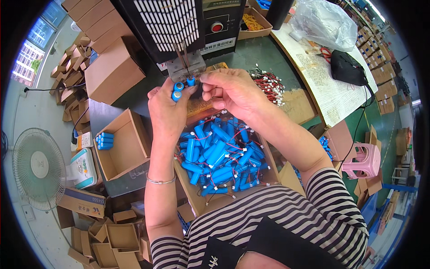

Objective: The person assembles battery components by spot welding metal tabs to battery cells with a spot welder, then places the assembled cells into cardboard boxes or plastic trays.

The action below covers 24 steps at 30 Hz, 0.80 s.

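My left hand [168,110] is closed around several blue cylindrical battery cells [177,95], their round ends facing up. One blue cell [191,82] sits at its fingertips, just under the thin metal electrodes [184,58] of a black spot welding machine [219,27]. My right hand [237,89] is pinched close beside that cell; whatever is between its fingertips is too small to make out. Below both hands stands a cardboard box [189,193] heaped with blue cells [217,152] that carry red and black wires with white plugs.
Wire leads with white plugs [268,87] lie right of the machine. At left, an open carton [117,163] holds a small stack of blue cells [105,141]. A fan [39,168], empty cartons [121,237], a pink stool [363,160] and a black pouch [348,67] surround the bench.
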Tool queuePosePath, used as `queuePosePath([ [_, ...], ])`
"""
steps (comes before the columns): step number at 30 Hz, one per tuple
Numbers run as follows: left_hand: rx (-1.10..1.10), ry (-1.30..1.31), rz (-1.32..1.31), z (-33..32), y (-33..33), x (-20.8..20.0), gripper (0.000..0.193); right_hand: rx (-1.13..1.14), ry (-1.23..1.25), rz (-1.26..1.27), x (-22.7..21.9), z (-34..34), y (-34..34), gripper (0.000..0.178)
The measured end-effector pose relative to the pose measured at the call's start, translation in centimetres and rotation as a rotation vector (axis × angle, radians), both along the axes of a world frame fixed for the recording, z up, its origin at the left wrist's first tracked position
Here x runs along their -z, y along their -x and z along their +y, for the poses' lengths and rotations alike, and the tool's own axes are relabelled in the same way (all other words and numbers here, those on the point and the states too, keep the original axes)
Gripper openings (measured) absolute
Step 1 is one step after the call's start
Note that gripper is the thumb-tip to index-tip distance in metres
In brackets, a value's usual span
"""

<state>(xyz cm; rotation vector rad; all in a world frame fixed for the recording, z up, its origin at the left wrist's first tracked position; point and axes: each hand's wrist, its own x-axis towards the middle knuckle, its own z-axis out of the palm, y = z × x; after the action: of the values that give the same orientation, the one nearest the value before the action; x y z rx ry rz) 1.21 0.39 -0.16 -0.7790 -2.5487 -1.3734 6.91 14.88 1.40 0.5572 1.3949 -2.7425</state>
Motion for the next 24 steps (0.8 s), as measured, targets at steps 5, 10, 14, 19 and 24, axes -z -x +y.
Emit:
queuePosePath([
  [5, 0.03, -0.044, -0.047, -0.2, 0.0, -0.2, 0.02, -0.015, -0.008, -0.008, -0.1, 0.0, -0.2, 0.014],
  [10, 0.14, -0.114, -0.08, -1.5, -1.5, -0.9, 0.021, -0.083, -0.057, 0.045, -0.6, 2.0, -1.3, 0.026],
  [14, 0.427, -0.062, -0.266, -4.9, -4.2, -2.9, 0.021, 0.212, -0.505, 0.022, 0.1, 9.2, -3.4, 0.025],
  [19, 0.3, 0.006, 0.11, -2.4, -2.0, -1.9, 0.026, 0.296, -1.179, -0.213, 6.9, 18.0, -7.0, 0.021],
  [24, 0.099, 0.04, 0.096, -1.2, -0.9, -0.2, 0.026, 0.135, -1.48, -0.414, 8.3, 17.9, -6.5, 0.019],
])
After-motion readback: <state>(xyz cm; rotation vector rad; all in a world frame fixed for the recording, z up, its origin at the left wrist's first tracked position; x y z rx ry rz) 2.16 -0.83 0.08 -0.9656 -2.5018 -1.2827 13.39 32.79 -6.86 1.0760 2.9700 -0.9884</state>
